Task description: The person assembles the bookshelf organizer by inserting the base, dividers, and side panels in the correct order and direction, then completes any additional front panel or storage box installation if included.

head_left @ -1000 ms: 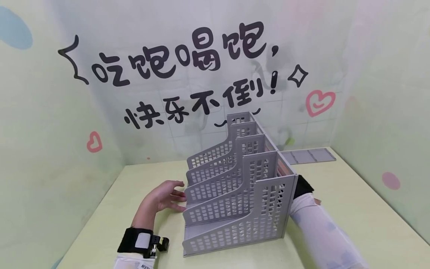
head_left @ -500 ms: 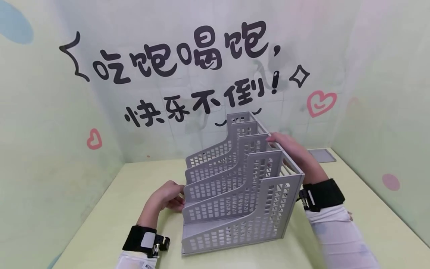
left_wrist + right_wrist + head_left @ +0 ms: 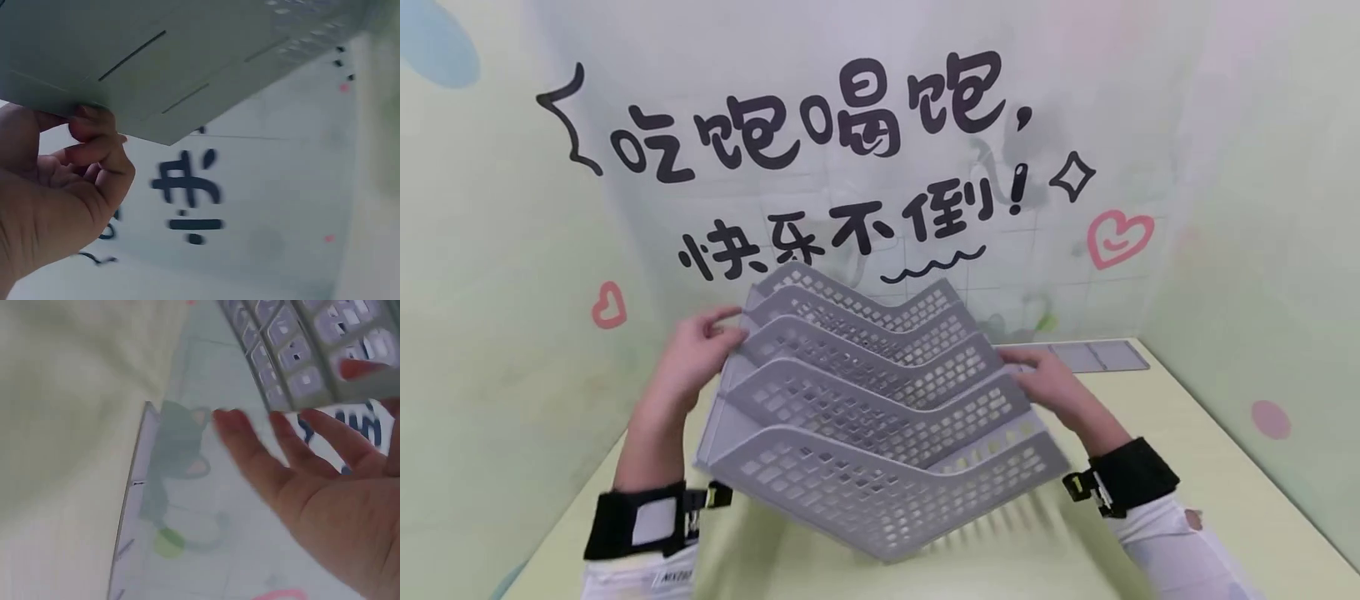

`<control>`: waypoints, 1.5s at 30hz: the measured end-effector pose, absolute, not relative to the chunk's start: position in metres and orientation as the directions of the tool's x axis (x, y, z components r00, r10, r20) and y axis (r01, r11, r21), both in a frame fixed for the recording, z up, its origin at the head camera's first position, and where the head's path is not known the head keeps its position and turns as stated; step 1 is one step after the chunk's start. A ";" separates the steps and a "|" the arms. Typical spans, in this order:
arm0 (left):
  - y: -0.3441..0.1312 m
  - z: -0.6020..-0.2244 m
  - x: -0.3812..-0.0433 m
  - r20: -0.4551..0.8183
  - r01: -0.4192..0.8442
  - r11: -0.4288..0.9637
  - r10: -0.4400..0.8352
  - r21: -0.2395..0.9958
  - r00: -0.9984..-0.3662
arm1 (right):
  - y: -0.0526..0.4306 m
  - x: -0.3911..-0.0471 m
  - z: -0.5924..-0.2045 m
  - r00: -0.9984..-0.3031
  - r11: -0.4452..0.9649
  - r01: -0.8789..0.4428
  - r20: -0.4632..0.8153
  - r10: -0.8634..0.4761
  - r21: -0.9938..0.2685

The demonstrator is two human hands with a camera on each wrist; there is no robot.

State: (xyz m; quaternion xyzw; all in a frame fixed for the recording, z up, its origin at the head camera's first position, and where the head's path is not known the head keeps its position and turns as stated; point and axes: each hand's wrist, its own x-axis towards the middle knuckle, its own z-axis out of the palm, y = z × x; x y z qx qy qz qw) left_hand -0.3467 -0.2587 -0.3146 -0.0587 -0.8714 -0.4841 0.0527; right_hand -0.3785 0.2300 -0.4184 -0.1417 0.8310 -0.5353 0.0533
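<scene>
A grey plastic file rack [image 3: 880,500] with perforated dividers and several slots is tilted in the middle of the head view, its solid base panel [image 3: 144,62] turned left. My left hand [image 3: 688,362] grips the rack's left edge, its fingers curled against the base panel in the left wrist view. At the opposite side my right hand [image 3: 1060,392] holds the edge of the perforated back wall. In the right wrist view the right thumb lies over the grid [image 3: 306,378], and the other fingers extend below the edge. Parts of both hands' fingertips are hidden by the rack.
A flat grey panel [image 3: 1105,356] with dividing lines lies on the pale yellow table [image 3: 1210,467] at the back right. Behind the table stands a printed backdrop [image 3: 850,42] with black lettering. Side walls rise to the left and right.
The rack has gone from standing on its base to tilted, its base swung up toward the left. My left hand has risen with it; my right hand came from behind to its back wall and lowered.
</scene>
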 end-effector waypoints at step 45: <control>-0.140 -0.246 -0.374 -0.069 0.203 0.927 0.235 0.314 -0.969 | 0.141 -0.267 -0.419 -0.863 0.839 -0.431 -0.122 -0.491 -0.332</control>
